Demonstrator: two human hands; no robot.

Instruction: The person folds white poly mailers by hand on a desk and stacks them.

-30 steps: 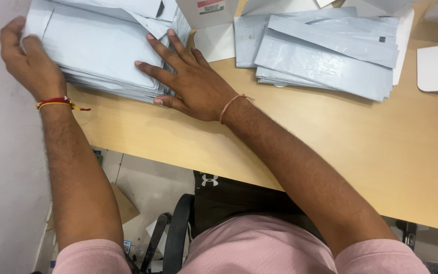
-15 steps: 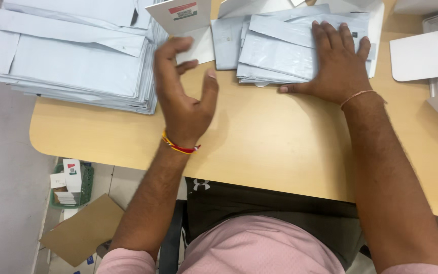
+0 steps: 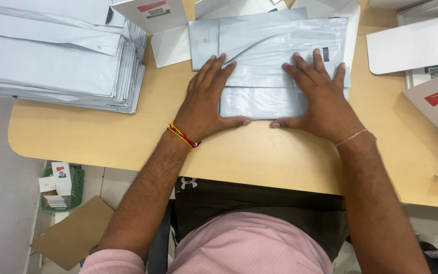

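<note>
Grey mailing bags (image 3: 275,56) lie in a small stack at the far middle of the wooden table (image 3: 280,152), directly in front of you, and both your hands press flat on them.

Going from left to right: a much taller pile of the same grey bags (image 3: 57,66) fills the far left corner of the table, well apart from your hands. Just right of it stands a white card with a red and green label (image 3: 153,12).

Your left hand (image 3: 206,101) rests palm down on the left edge of the small stack, fingers (image 3: 216,71) spread wide and flat, thumb along the near edge, gripping nothing. A red and yellow thread band (image 3: 182,136) circles that wrist.

Your right hand (image 3: 320,101) lies the same way on the right part of the stack, fingers open and flat, thumb pointing toward the left thumb.

At the far right sit white cartons (image 3: 422,45) with labels.
</note>
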